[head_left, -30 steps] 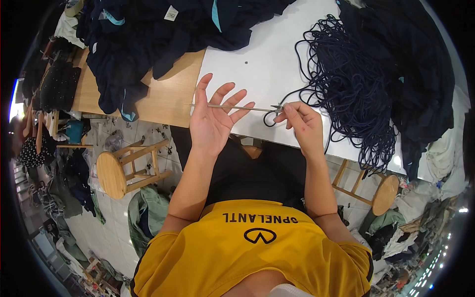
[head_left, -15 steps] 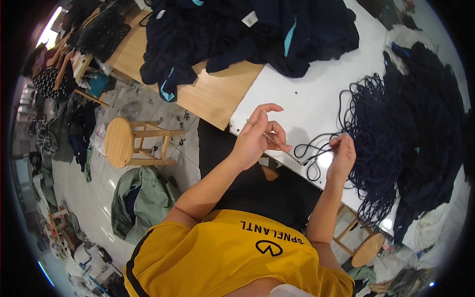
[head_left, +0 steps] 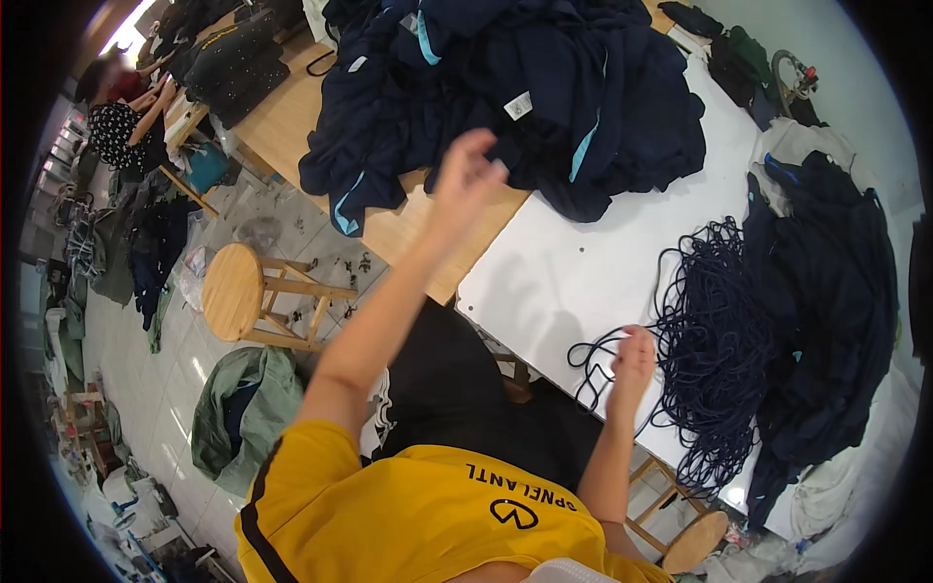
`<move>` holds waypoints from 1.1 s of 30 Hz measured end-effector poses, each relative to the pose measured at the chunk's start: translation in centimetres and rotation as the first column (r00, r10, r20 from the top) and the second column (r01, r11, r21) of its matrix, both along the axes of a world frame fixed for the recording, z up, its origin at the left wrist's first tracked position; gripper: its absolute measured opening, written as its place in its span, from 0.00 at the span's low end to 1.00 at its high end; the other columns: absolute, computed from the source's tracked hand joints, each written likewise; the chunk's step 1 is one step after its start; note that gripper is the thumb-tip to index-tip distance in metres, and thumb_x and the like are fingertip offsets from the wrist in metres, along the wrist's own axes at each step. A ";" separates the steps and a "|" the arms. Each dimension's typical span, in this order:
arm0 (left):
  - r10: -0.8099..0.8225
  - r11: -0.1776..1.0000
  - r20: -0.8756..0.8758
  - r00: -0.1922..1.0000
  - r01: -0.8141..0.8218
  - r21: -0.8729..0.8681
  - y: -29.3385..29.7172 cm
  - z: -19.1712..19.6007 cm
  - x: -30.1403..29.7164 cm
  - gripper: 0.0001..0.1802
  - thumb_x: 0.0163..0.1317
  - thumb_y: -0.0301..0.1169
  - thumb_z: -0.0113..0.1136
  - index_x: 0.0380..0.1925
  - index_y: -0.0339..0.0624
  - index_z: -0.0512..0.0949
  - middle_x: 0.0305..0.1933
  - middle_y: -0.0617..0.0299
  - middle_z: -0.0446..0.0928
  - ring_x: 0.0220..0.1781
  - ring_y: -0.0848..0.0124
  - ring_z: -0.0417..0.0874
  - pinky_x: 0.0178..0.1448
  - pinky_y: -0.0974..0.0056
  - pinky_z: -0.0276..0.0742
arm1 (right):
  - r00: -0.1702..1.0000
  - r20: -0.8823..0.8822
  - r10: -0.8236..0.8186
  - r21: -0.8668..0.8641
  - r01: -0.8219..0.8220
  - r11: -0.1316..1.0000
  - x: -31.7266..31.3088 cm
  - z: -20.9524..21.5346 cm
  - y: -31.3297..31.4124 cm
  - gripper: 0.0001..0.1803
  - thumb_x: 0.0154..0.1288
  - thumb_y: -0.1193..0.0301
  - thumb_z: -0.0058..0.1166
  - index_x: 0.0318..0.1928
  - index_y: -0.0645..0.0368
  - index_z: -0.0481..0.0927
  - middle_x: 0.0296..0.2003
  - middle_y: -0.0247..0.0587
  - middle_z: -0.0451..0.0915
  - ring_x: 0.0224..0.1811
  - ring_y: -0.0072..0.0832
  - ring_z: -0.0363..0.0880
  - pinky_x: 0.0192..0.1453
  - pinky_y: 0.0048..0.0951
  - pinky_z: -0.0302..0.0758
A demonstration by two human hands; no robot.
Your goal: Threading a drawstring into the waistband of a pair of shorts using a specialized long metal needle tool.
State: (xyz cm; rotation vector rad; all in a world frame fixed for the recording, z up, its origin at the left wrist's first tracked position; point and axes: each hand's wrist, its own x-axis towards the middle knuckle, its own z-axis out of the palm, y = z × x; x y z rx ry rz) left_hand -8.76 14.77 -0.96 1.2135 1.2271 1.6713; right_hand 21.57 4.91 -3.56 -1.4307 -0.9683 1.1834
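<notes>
A white tabletop (head_left: 530,267) in the centre and the wood-coloured surface (head_left: 481,233) adjoining it carry a heap of navy garments (head_left: 573,107) at top centre, with a tangle of dark cord (head_left: 714,350) lying on the white at right.

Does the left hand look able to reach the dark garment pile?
Likely yes: the left hand shows against the near edge of the dark garment pile, with nothing visible blocking it.
</notes>
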 end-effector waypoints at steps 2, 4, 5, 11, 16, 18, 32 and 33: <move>0.397 0.915 -0.413 0.820 -0.321 0.243 5.6 0.4 -6.1 0.36 0.53 0.33 0.67 0.62 0.44 0.63 0.60 0.53 0.64 0.59 0.60 0.66 0.61 0.60 0.67 | 0.989 -0.097 -0.110 0.048 0.115 0.992 3.2 -0.3 0.3 0.09 0.74 0.66 0.44 0.45 0.57 0.74 0.20 0.20 0.59 0.18 0.07 0.50 0.18 0.13 0.45; 0.588 0.808 -0.564 0.580 -0.447 0.383 10.0 2.5 -11.6 0.50 0.48 0.41 0.72 0.68 0.50 0.54 0.67 0.32 0.48 0.67 0.40 0.56 0.68 0.49 0.59 | 0.974 -0.124 -0.188 0.047 0.195 0.980 5.0 0.5 0.1 0.08 0.74 0.67 0.44 0.46 0.56 0.73 0.20 0.20 0.58 0.16 0.08 0.48 0.17 0.14 0.44; 0.597 0.799 -0.590 0.544 -0.470 0.374 11.7 3.9 -12.7 0.55 0.45 0.46 0.73 0.70 0.54 0.50 0.69 0.27 0.41 0.70 0.34 0.51 0.69 0.46 0.59 | 0.974 -0.145 -0.173 0.065 0.184 0.981 6.1 0.6 -0.2 0.07 0.74 0.67 0.44 0.44 0.56 0.73 0.19 0.20 0.57 0.15 0.08 0.47 0.17 0.15 0.43; 0.315 0.921 -0.755 0.576 -0.378 0.096 16.3 5.4 -12.6 0.22 0.51 0.36 0.56 0.49 0.49 0.75 0.44 0.49 0.81 0.49 0.50 0.81 0.53 0.53 0.76 | 0.944 -0.182 -0.274 0.036 0.285 0.958 6.8 0.9 -2.3 0.07 0.74 0.67 0.44 0.42 0.55 0.73 0.18 0.20 0.55 0.15 0.08 0.46 0.16 0.16 0.42; 0.021 0.998 -0.763 0.646 0.035 0.058 7.9 4.8 -0.8 0.15 0.52 0.34 0.54 0.41 0.44 0.75 0.32 0.45 0.80 0.37 0.47 0.81 0.43 0.52 0.77 | 0.965 -0.188 -0.181 0.027 0.189 0.982 4.6 -0.2 -2.4 0.04 0.73 0.68 0.46 0.41 0.54 0.72 0.19 0.20 0.56 0.15 0.08 0.48 0.17 0.16 0.44; -0.160 0.979 -0.734 0.660 0.203 -0.031 4.2 3.5 1.7 0.13 0.50 0.32 0.57 0.37 0.43 0.73 0.26 0.47 0.78 0.30 0.50 0.81 0.36 0.53 0.75 | 0.969 -0.213 -0.124 -0.009 0.125 0.992 3.1 -0.1 -1.8 0.05 0.72 0.70 0.46 0.36 0.51 0.66 0.20 0.22 0.58 0.16 0.09 0.50 0.18 0.15 0.45; 0.099 0.933 -0.107 0.989 -0.130 -0.337 -5.8 -0.9 -5.6 0.11 0.67 0.37 0.55 0.33 0.41 0.77 0.25 0.70 0.76 0.25 0.82 0.76 0.28 0.77 0.69 | 0.988 -0.138 -0.072 0.002 0.073 0.997 2.4 -1.1 -2.1 0.10 0.72 0.68 0.47 0.37 0.50 0.60 0.37 0.38 0.76 0.25 0.17 0.69 0.30 0.19 0.65; 0.120 0.958 -0.143 0.982 -0.153 -0.243 -5.5 -0.9 -6.2 0.10 0.68 0.35 0.54 0.33 0.41 0.77 0.25 0.70 0.75 0.27 0.84 0.75 0.31 0.77 0.68 | 0.988 -0.133 -0.073 -0.023 0.070 0.997 2.8 -1.6 -2.6 0.10 0.72 0.68 0.47 0.37 0.50 0.60 0.37 0.38 0.76 0.25 0.18 0.69 0.30 0.19 0.65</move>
